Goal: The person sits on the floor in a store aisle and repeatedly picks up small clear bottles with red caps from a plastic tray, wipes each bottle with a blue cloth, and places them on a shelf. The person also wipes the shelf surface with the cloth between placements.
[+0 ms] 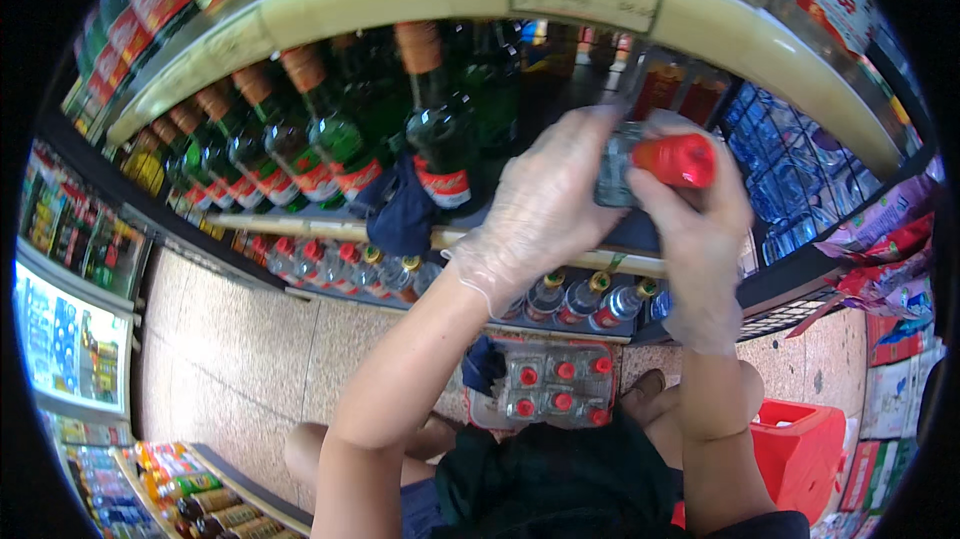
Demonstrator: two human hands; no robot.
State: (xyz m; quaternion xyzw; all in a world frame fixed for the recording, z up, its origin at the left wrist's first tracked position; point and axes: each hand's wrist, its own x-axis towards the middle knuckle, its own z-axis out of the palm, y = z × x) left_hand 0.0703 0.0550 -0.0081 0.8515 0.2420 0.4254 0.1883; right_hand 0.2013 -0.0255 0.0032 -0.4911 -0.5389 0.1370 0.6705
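Observation:
Both hands wear thin clear plastic gloves. Between them, at the shelf's front, is a clear glass bottle [616, 171] with a red cap, tilted with its top towards me. My left hand [544, 194] grips the bottle's body from the left. The fingers of my right hand [694, 201] are closed around the red cap [686, 161]. Left of the hands stands a row of green glass bottles [442, 156] with orange-brown caps and red-and-white labels. A dark blue cloth [401, 212] hangs over the shelf edge by them.
Below, clear bottles with red or gold caps [585, 299] line the lowest shelf. On the floor, a plastic crate [487, 417] holds several red-capped square bottles and a dark cloth [482, 365]. A red plastic container [806, 456] is at the right. A lit drinks cooler [120, 359] stands far left.

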